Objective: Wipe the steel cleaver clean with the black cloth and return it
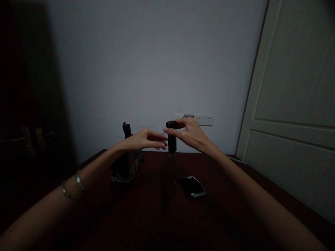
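Note:
My right hand point(187, 132) pinches the top of a small black oblong object point(172, 143) between thumb and fingers. The object stands upright above the dark red table; whether its lower end touches the surface is too dim to tell. My left hand point(146, 139) reaches in from the left, fingers stretched out and thumb apart, holding nothing. Its fingertips are right beside the black object, and I cannot tell if they touch it. Below and to the right lies a flat black piece with a whitish edge point(192, 186). Two bracelets circle my left wrist.
Behind my left forearm stands a dark boxy thing point(121, 170) with clear wrapping and a black upright part point(127, 129) on top. The table point(146, 216) meets a pale wall with a socket strip point(205, 120). At right is a pale panelled door point(295, 104).

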A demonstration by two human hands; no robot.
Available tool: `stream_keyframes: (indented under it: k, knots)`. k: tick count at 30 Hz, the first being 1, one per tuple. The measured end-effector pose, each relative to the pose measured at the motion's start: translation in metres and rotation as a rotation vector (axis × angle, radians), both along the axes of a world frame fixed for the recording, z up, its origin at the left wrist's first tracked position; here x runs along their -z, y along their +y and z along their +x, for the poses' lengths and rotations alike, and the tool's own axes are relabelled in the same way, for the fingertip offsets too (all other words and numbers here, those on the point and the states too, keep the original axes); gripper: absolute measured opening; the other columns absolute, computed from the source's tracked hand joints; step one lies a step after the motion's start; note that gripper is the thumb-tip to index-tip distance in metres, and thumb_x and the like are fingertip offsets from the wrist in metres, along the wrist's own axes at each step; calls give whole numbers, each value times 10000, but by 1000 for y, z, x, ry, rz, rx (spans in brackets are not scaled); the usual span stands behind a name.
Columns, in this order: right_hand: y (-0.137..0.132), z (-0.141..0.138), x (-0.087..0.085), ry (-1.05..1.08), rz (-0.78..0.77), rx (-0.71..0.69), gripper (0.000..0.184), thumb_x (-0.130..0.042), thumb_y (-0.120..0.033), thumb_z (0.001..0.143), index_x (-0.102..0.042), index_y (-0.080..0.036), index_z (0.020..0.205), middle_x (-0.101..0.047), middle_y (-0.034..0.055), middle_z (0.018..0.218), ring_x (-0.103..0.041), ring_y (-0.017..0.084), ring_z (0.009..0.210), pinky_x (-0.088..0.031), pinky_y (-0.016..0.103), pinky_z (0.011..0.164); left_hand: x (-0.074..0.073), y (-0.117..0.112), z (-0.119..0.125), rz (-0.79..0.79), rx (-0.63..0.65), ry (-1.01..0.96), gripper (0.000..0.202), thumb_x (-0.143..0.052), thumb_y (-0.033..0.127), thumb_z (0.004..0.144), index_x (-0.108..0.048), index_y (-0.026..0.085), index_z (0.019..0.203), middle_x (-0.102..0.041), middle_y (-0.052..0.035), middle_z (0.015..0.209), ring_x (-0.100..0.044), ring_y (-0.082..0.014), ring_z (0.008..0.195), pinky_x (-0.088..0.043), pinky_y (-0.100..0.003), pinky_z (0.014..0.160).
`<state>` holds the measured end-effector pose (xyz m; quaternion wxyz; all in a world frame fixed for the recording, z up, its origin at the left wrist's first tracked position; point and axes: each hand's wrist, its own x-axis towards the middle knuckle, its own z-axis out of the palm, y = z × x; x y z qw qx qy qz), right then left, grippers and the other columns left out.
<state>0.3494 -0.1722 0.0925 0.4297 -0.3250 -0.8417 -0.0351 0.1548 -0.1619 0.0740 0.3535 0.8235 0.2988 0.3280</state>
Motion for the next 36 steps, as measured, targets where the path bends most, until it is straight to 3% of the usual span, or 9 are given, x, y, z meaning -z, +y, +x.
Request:
stream_keyframes:
  k: [3,7,14,16,21,26,30,32,36]
  knots:
    - [-8,-8,-1,9,23,2,345,-520,-440,771,-664,-132,711,-650,36,690,-559,146,677,-391,322,742,7,-4,4,40,71,13,278,-651,196,695,-653,154,970,-668,-65,959,-611,-162,889,-446,-312,821]
    - [-11,-17,2,1,62,-16,303,-518,-420,776,-675,-162,760,-681,35,759,-588,151,702,-269,423,952,15,-2,9,64,68,-108,264,-650,237,707,-643,138,951,-670,-65,919,-609,-162,870,-447,-315,819]
    - [-5,-32,12,-21,38,-72,315,-542,-460,764,-679,-193,863,-687,16,754,-601,153,682,-198,487,996,16,-4,4,105,-32,-210,210,-673,243,656,-619,110,809,-657,-52,763,-611,-151,740,-479,-293,717]
    - [-3,-37,14,-4,28,-90,312,-546,-456,766,-680,-196,873,-685,14,743,-605,154,688,-218,491,987,15,-7,1,118,-34,-208,209,-654,254,678,-615,108,821,-658,-58,755,-611,-145,718,-481,-284,701]
    - [-5,-44,13,124,-56,-199,369,-596,-429,729,-671,-154,962,-687,78,876,-618,200,799,-424,415,828,14,-14,-6,149,-46,-236,216,-637,252,705,-606,110,865,-666,-66,783,-624,-153,735,-485,-281,707]
    - [7,-35,21,370,-263,-396,551,-602,-441,726,-553,-101,1157,-623,146,1097,-582,220,993,-419,408,890,5,-13,-24,87,-12,-258,310,-607,237,752,-553,118,1033,-665,-107,911,-641,-194,822,-484,-349,766]
    - [40,-32,61,481,-441,-403,510,-535,-457,772,-548,-120,1154,-626,131,1098,-595,204,975,-404,403,915,-14,-3,-50,110,-127,-376,283,-610,263,756,-556,107,986,-654,-133,947,-642,-219,831,-489,-368,740]
    - [57,-37,95,468,-543,-343,511,-502,-475,783,-559,-113,1138,-638,130,1068,-611,205,934,-401,399,914,-28,3,-63,139,-179,-413,243,-606,276,760,-573,102,927,-653,-130,941,-636,-223,848,-481,-383,768]
    - [75,-50,172,333,-687,-195,498,-467,-492,789,-598,-114,1087,-616,128,1116,-559,233,1038,-381,378,933,-60,15,-90,209,-216,-494,199,-598,249,769,-584,110,911,-648,-111,944,-608,-218,912,-454,-419,839]
